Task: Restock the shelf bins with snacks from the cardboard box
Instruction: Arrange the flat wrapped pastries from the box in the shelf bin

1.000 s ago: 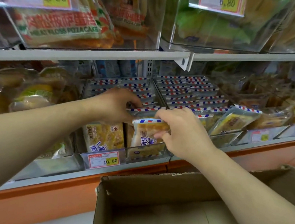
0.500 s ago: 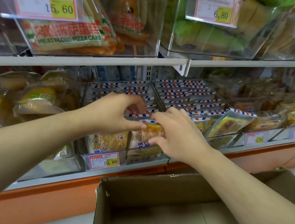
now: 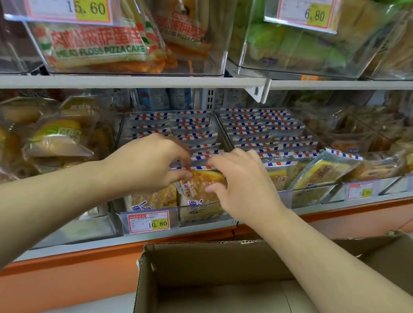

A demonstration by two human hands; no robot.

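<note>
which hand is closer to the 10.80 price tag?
Left. The left hand sits above the 10.80 price tag, slightly to its left. The right hand is up and off to the tag's right, on the cake packet.

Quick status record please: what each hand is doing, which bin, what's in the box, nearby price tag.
left hand: fingers curled on the top edge of the snack pack
right hand: grips the same pack from the right side
pack: upright at the front of the bin, striped top edge showing
bin: nearly full, rows of striped packs behind
price tag: 10.80, on the bin front
box: open below the shelf, no snacks visible in the part shown
</note>
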